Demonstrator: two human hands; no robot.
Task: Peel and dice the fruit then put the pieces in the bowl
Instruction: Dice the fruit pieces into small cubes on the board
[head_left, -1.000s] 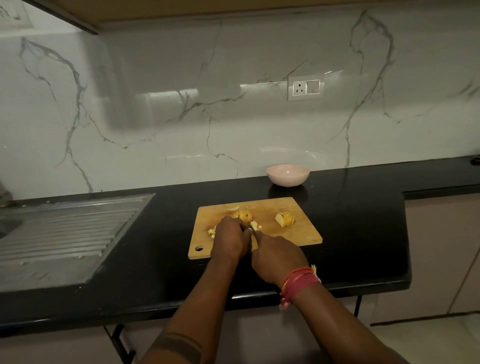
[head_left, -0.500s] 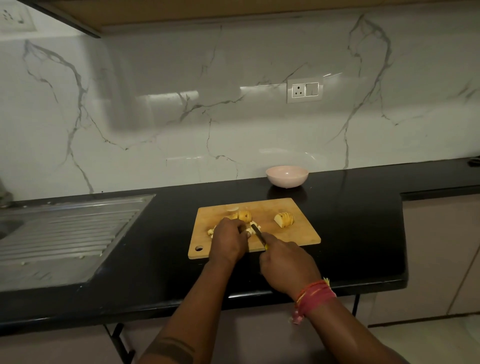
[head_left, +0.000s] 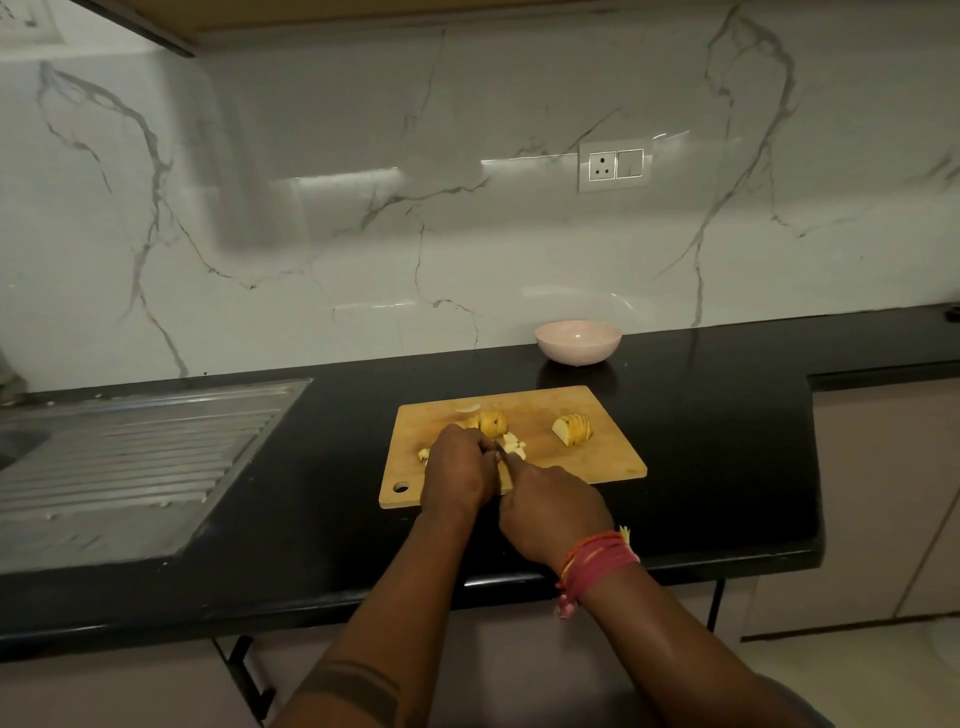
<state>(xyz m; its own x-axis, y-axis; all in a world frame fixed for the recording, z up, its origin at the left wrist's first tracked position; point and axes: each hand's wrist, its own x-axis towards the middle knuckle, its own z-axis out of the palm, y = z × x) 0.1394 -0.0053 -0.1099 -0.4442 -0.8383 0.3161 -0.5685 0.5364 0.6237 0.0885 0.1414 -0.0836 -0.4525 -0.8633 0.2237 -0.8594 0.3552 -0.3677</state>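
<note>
two hands meet over the near part of the wooden cutting board (head_left: 597, 457) and hide what lies under them. the left hand (head_left: 460, 470) is curled over fruit pieces i cannot make out; the right hand (head_left: 553, 512) is closed round a knife (head_left: 508, 460) of which only a thin dark sliver shows between the knuckles. beyond them lie a yellow fruit chunk (head_left: 492, 423), pale diced bits (head_left: 511, 444) and a sliced fruit wedge (head_left: 572, 428). the pink bowl (head_left: 577, 341) sits behind the board on the black counter (head_left: 727, 441). a steel drainboard (head_left: 130, 457) is cut off at left.
</note>
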